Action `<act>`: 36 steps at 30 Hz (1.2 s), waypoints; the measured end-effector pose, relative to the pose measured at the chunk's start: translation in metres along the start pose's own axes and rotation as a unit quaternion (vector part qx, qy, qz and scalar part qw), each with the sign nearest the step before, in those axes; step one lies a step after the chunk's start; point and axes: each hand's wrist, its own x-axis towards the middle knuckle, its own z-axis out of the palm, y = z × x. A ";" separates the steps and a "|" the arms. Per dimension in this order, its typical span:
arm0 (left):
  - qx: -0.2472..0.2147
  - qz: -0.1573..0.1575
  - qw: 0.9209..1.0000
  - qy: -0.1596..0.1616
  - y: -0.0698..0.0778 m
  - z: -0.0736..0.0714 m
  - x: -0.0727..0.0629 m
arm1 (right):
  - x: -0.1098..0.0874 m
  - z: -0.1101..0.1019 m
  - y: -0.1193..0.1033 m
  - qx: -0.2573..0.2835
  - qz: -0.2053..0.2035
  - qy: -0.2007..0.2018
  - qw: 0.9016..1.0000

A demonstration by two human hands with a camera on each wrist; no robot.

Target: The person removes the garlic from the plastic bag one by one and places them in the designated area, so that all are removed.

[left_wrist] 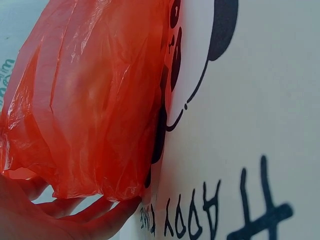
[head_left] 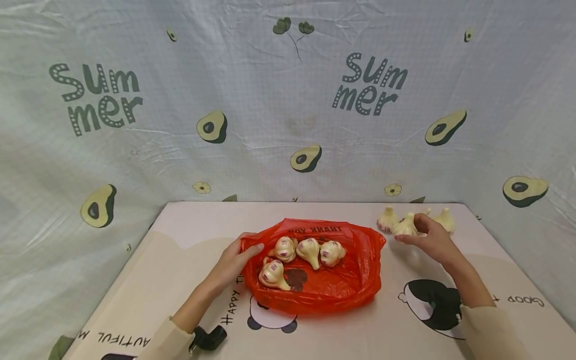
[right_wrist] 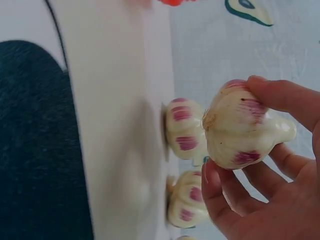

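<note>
- I can see a garlic bulb (head_left: 403,227) at the far right of the table, raised off the surface, its root end turned away from the palm.
- The right hand (head_left: 432,238) pinches it, thumb on one side and curled fingertips on the other, parted by the bulb's width.
- Close by stand more bulbs: a left-hand bulb (head_left: 386,220) just beside the held one, a right-hand bulb (head_left: 445,221) past the knuckles, and a pale tip (head_left: 428,212) peeking between, mostly hidden.
- Mid-table sits a red plastic bag (head_left: 319,304), its mouth spread wide, with "THANK YOU" reversed on its back wall.
- Four bulbs (head_left: 308,250) lie inside: three side by side towards the back, one in front at the left.
- The left hand (head_left: 235,259) grips the bag's left side, thumb over the rim, fingers spread a little along the outside.
- Both arms wear beige sleeves (head_left: 168,341).
- The pale table (head_left: 189,260) carries panda drawings and lettering.
- Round it hangs a pale curtain (head_left: 261,85) printed with avocados and "SUMMER".
</note>
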 end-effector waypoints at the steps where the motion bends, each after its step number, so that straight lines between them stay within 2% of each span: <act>1: 0.000 -0.001 1.000 0.000 0.000 0.000 0.000 | 0.000 0.002 0.002 -0.002 -0.002 -0.002 1.000; 6: 0.004 -0.003 1.000 0.003 0.000 0.000 0.000 | 0.002 0.008 0.010 -0.011 -0.010 -0.006 1.000; 12: 0.006 -0.005 1.000 0.000 -0.001 0.001 -0.001 | 0.001 0.012 0.016 -0.024 0.001 -0.025 0.999; 28: 0.009 -0.006 1.000 0.000 0.000 0.001 0.000 | 0.005 0.016 0.019 -0.042 0.000 -0.053 0.998; 36: 0.011 -0.004 1.000 0.001 -0.001 0.000 0.002 | 0.007 0.014 0.016 -0.048 -0.017 -0.062 0.997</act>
